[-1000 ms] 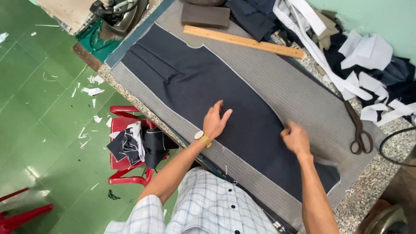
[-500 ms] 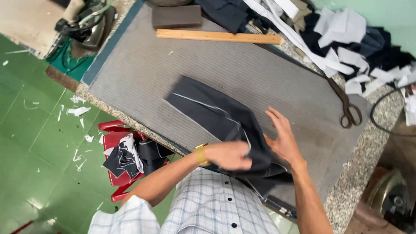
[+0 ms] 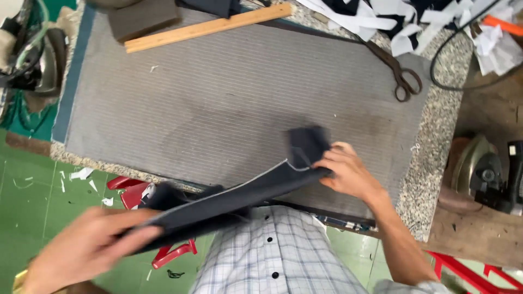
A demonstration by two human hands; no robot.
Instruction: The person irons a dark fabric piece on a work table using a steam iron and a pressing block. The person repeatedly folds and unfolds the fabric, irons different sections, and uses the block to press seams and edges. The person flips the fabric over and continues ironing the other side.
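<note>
Fingers [image 3: 321,163] of both hands pinch the folded dark cloth [image 3: 239,198] between them.

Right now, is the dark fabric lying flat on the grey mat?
No: the dark fabric is folded and lifted between the left hand and right hand, mostly off the grey mat.

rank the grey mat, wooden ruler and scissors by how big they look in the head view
1. grey mat, by far the largest
2. wooden ruler
3. scissors, shorter than the ruler
</note>
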